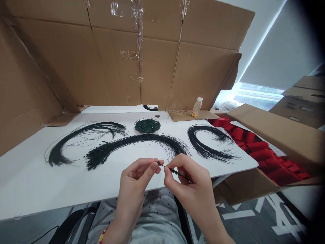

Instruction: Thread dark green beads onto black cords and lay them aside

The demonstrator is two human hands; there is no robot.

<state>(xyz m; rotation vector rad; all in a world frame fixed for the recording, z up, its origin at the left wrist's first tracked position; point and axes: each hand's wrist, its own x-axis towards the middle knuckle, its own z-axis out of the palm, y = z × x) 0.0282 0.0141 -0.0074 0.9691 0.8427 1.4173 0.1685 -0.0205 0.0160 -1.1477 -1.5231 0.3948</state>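
My left hand [139,181] is closed in a pinch at the near edge of the white table, its thumb and forefinger on a small dark bead at the tip of a thin black cord. Opposite it, my right hand [191,184] pinches the same beaded black cord [175,172], on which several small dark beads show. A short stretch of cord spans the gap between the two hands. Just beyond them lies a long bundle of black cords [152,138], with dark beads [98,155] clustered at its left end.
A bowl [147,132] of dark green beads [147,125] stands behind the bundle. More black cord bundles lie at left [59,149] and right [200,145]. Cardboard [109,64] walls the back, near a small bottle [197,107]. A box at right holds red rolls [259,146].
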